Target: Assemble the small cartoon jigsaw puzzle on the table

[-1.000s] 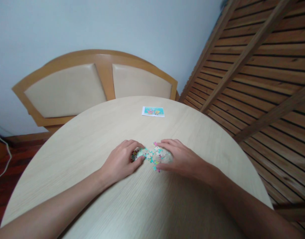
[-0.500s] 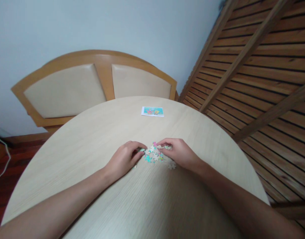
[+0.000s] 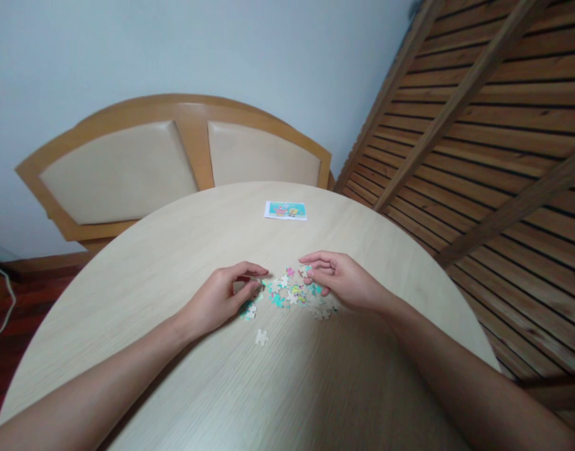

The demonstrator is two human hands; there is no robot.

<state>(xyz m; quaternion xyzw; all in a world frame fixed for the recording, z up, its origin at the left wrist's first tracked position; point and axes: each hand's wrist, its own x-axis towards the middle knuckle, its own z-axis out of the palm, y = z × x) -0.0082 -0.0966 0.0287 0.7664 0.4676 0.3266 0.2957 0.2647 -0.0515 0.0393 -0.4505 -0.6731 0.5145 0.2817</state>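
Note:
A small heap of colourful jigsaw pieces (image 3: 290, 294) lies on the round pale wooden table (image 3: 184, 244), between my two hands. My left hand (image 3: 219, 299) rests at the heap's left edge with fingers curled and thumb meeting them around a piece. My right hand (image 3: 341, 282) sits at the heap's right edge, its fingertips pinching a small piece. One pale piece (image 3: 261, 337) lies alone, face down, nearer to me than the heap.
A small picture card (image 3: 286, 210) lies at the table's far side. A wooden bench with two beige padded back panels (image 3: 175, 160) stands behind the table against a pale wall. A slatted wooden partition (image 3: 494, 138) runs along the right.
Both hands have drawn apart from the heap. The pieces, earlier bunched between the hands, are now spread out, and one pale piece lies separate in front.

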